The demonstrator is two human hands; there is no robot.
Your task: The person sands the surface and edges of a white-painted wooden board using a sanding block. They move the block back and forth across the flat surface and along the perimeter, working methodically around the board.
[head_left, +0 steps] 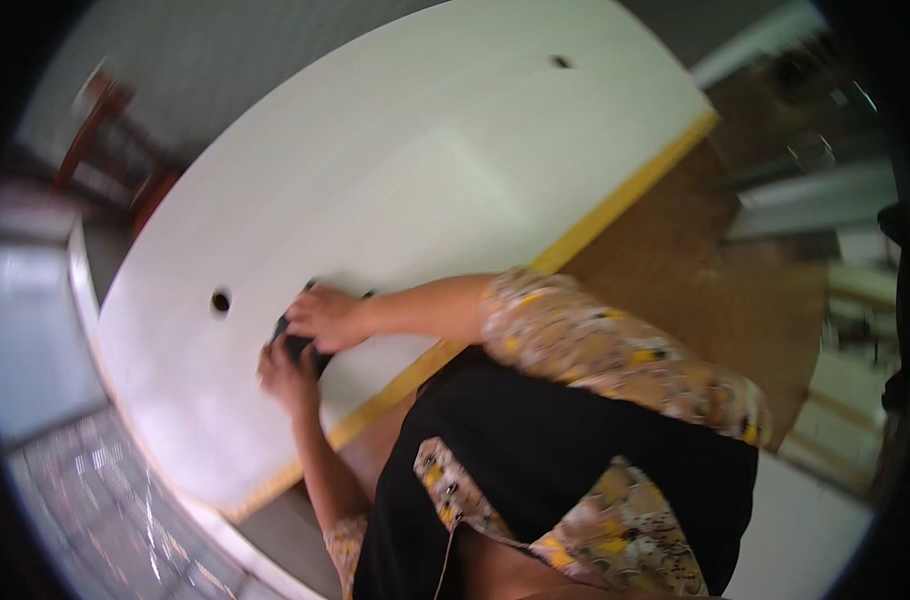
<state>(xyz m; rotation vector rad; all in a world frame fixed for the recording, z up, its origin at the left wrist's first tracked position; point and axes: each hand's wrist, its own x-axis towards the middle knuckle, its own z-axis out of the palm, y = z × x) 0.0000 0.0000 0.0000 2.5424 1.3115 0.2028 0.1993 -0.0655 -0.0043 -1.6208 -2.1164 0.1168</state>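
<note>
Both my hands are together over the left part of a large white tabletop (395, 190). Between them is a small black object (300, 346), blocky and mostly covered by fingers; its kind cannot be made out. My left hand (287, 375) grips its near left side with bent fingers. My right hand (327, 318) lies over its upper end, fingers curled around it. A little dark spot or item (368, 295) shows beside my right wrist.
The white top has a yellow front edge (625, 198) and two dark holes, one on the left (221, 301) and one far right (561, 62). A reddish-brown chair (100, 130) stands beyond it on the left. Blurred shelves (845, 350) are at the right.
</note>
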